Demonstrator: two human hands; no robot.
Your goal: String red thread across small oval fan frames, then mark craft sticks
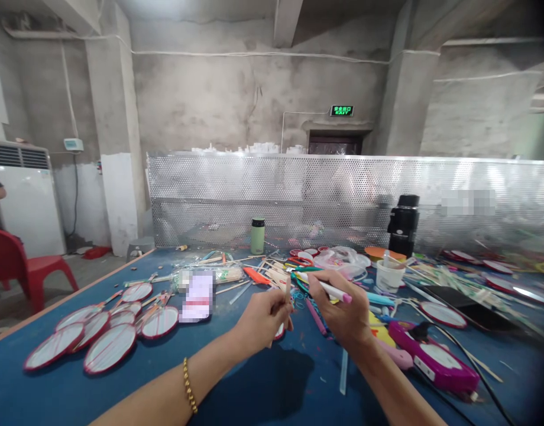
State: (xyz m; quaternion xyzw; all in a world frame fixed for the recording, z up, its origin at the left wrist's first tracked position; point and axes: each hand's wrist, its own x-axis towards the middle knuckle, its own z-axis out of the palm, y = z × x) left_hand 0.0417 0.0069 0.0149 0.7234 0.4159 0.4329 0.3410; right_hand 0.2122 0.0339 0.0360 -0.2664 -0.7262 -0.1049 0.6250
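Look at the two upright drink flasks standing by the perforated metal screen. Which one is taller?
The black flask on the right, behind the white cup, is the taller. The pale green flask with the dark lid, left of it, is shorter.

Bare grey concrete walls (219,100) w/ green exit sign (341,110), perforated metal screen (343,195), red plastic chair (19,260), white AC unit (26,195) at left.

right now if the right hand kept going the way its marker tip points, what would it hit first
Probably the left hand: the right hand holds a white marker pointing left and slightly away, toward the wooden stick pinched there. Depth is unclear.
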